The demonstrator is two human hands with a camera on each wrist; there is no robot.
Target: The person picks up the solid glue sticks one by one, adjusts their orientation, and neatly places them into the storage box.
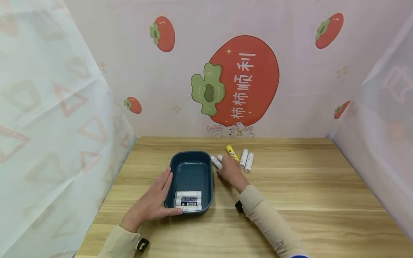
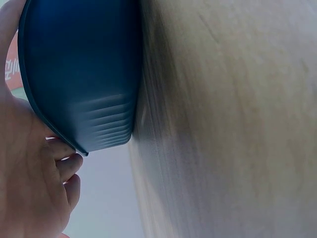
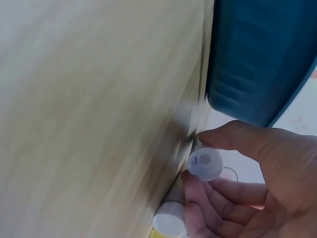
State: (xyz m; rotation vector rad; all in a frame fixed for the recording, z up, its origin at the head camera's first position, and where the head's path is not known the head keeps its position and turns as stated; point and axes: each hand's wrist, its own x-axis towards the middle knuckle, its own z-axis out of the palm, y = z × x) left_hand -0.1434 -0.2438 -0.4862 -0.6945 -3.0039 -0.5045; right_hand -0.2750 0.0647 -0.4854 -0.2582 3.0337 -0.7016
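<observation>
In the head view my left hand (image 1: pixel 151 202) rests against a dark teal tray (image 1: pixel 211 179), fingers along its left rim and thumb on the near rim. The left wrist view shows those fingertips (image 2: pixel 69 168) at the rim. Several white glue sticks (image 1: pixel 188 194) lie side by side at the near end inside. Just right of the tray, my right hand (image 1: pixel 231 172) pinches a white glue stick (image 3: pixel 205 164) between thumb and fingers. Another white glue stick (image 3: pixel 169 218) lies beside it, partly hidden by the hand.
Beyond the right hand lie a yellow glue stick (image 1: pixel 231 152) and two white glue sticks (image 1: pixel 249 162). Everything stands on a wooden table (image 1: pixel 309 200). A printed sheet (image 1: pixel 300 89) covers the back wall, with more sheets at both sides.
</observation>
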